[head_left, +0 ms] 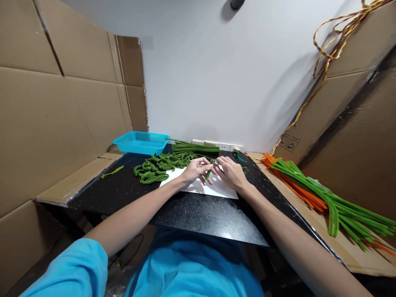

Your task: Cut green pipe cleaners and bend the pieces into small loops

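Note:
My left hand (195,170) pinches a short, folded green pipe cleaner (208,173) over a white sheet (198,189). Beside it, my right hand (230,172) is closed around a small metal tool (216,163), its tip close to the top of the folded stem. Most of the tool is hidden in the fingers, so its kind does not show. To the left of my hands lies a heap of green pipe cleaners bent into loops (154,175). Behind them rests a bundle of long, straight green pipe cleaners (196,147).
A blue basket (140,144) stands at the back left. Green pipe cleaners (337,202) and orange ones (305,196) lie on cardboard at the right. A socket strip (224,147) sits against the wall. Cardboard walls (71,111) flank the black table (198,214).

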Tool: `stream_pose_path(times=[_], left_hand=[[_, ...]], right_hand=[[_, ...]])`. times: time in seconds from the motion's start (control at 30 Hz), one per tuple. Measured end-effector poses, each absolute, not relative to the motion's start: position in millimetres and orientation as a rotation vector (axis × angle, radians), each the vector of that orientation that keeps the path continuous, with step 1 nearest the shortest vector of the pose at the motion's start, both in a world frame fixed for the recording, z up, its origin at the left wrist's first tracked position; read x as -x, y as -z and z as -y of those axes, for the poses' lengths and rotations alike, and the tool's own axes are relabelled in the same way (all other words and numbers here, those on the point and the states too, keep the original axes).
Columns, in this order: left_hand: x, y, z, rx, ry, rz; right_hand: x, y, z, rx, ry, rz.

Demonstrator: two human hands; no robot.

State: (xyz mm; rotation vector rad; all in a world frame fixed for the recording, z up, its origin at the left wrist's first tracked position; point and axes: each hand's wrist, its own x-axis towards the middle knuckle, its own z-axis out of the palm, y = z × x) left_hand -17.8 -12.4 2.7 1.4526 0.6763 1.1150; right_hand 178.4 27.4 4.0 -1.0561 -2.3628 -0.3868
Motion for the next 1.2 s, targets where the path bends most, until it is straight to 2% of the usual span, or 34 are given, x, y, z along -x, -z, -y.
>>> stream_pose_path(times=[0.5,1.07,1.2], left_hand=[[17.0,-5.9,16.1,-1.349,-1.075,-0.654],[19.5,-5.5,16.4,-1.528,-1.083,-0.711],[18.7,-4.7,17.4,-1.536,-1.057,-0.69]], right_hand=[[-172.2,2.4,-26.1,1.088,0.439,2.378],[-158.3,14.1,-20.7,1.19,0.063,2.262],[-159.9,14.0,-21.5,1.178,0.177,2.25]])
